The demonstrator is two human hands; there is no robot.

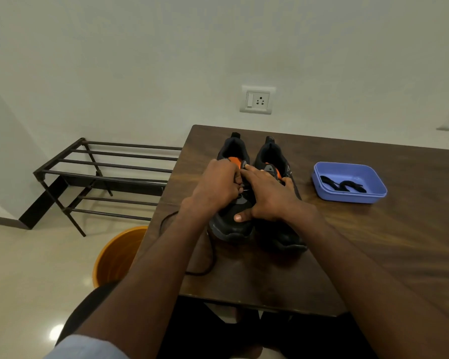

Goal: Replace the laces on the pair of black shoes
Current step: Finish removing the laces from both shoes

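Right now our left hand (218, 185) has its fingers curled in over the eyelet row of the left shoe (232, 203), pinching what we take to be the lace (205, 257) – the pinch itself is hidden behind the knuckles, so we cannot say exactly which bit is held. Our right hand (267, 195) lies spread across both shoes with fingers mostly straight, thumb pressed on the left shoe's toe and fingertips reaching toward the tongue, steadying rather than gripping. A lace like this is light, limp and a little slippery, so we judge it best taken near its stiff tip or close to the eyelet, where a short length will not flop; the shoe is soft on top but firm in the sole, and holds still under a flat palm. From the left shoe the loose black lace trails off toward the table's (373, 255) left edge. The right shoe (278, 224) stands just beside its partner, both near the back left corner. A blue tray (319, 183) with more black laces (344, 186) sits toward the back edge, well apart on the right.
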